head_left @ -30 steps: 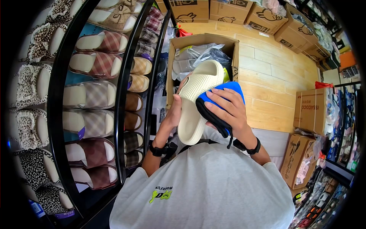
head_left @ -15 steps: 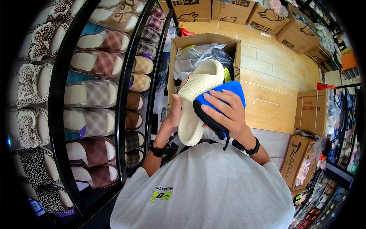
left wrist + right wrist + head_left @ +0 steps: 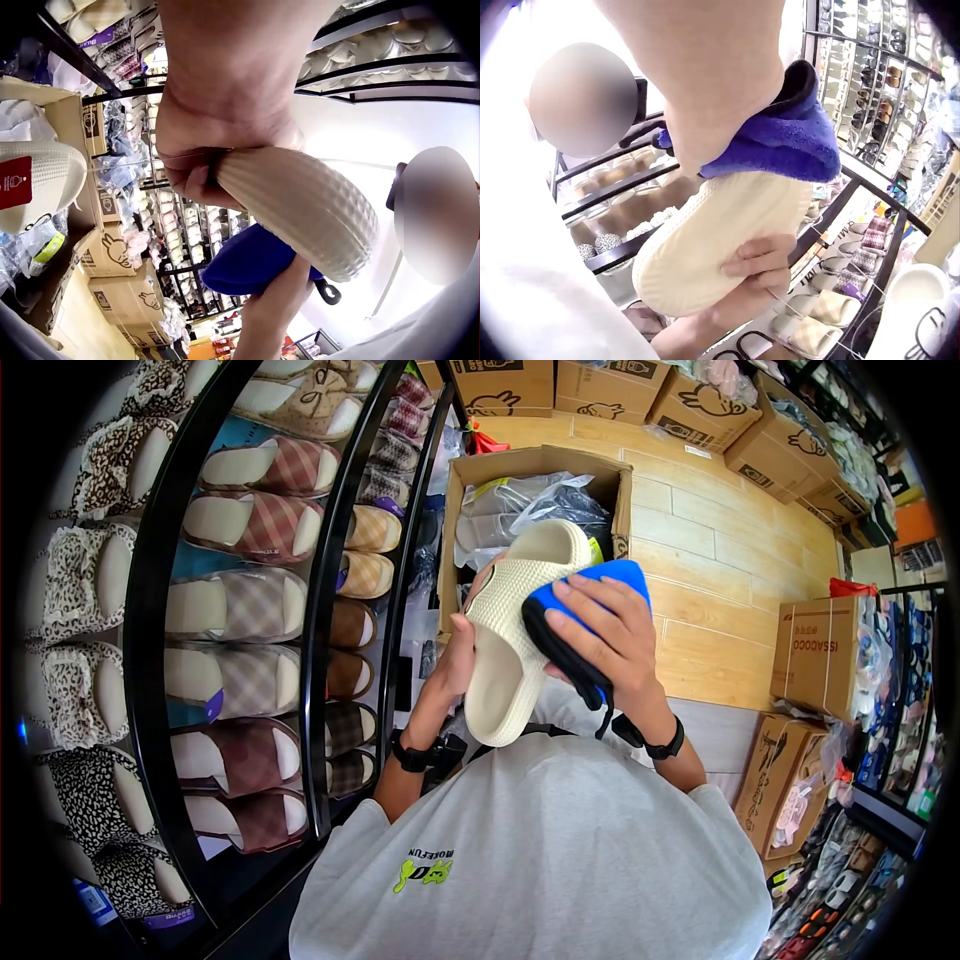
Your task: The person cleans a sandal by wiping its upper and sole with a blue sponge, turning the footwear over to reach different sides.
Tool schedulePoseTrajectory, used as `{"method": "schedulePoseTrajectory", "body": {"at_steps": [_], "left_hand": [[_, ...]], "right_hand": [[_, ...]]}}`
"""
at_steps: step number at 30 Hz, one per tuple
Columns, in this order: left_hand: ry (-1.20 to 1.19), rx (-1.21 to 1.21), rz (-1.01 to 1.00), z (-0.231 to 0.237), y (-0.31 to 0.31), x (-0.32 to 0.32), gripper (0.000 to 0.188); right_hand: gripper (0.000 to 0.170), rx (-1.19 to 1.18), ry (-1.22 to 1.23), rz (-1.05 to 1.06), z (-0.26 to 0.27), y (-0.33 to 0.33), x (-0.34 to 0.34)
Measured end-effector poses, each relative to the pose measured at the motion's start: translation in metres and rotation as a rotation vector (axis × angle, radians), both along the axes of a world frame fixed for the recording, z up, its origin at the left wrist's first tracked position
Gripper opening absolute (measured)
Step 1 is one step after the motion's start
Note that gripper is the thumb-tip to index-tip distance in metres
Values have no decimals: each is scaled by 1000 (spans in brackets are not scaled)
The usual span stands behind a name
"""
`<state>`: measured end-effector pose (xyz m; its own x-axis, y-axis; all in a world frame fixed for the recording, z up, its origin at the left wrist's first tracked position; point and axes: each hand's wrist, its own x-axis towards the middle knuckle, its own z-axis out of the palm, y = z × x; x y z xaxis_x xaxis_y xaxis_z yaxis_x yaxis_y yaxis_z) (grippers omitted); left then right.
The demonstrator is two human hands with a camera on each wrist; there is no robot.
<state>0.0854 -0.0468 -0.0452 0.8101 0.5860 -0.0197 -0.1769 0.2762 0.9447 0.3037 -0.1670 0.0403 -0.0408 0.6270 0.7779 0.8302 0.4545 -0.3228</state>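
Observation:
A cream slide slipper (image 3: 503,675) with a waffle-textured strap is held in my left hand (image 3: 458,658), whose fingers curl round its left side and sole. My right hand (image 3: 615,635) grips a blue fluffy cloth (image 3: 632,582) with a black edge and a dangling cord, against the strap's right side. Seen from the right wrist, the left fingers (image 3: 761,257) press on the smooth underside of the slipper, and the cloth bunches along its edge. A matching slipper (image 3: 71,176) with a red tag hangs in the left wrist view, near a thin string running from my left hand.
Ahead stands an open carton (image 3: 540,460) with plastic-wrapped footwear inside. To my left, a black-framed rack (image 3: 320,600) displays rows of plaid and leopard-print slippers. Cardboard boxes (image 3: 820,650) line the wooden floor (image 3: 700,560) at the back and right.
The cloth and my right hand shifted slightly left along the slipper, then back right and a little up. My left hand keeps its hold, and the slipper has tipped slightly.

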Motion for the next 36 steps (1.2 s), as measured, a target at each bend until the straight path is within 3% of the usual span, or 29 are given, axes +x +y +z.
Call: {"method": "schedulePoseTrajectory", "body": {"at_steps": [7,16,21,27,33,36], "left_hand": [[10,59,16,4,-1,1,117],[-18,302,60,17,5,7,117],[58,209,71,10,4,3,119],[76,198,85,8,5,6,121],[113,173,87,3,3,1,124],[88,178,86,5,5,4,124]], "right_hand": [[47,57,-114,50,-2,-5,-14],[50,40,-71,-17,3,-2,-2],[43,24,-173,113,-1,-7,-6],[51,-7,-15,-20,4,2,3],[51,45,-136,72,-3,-2,-6],[52,-15,-60,29,2,0,0]]}}
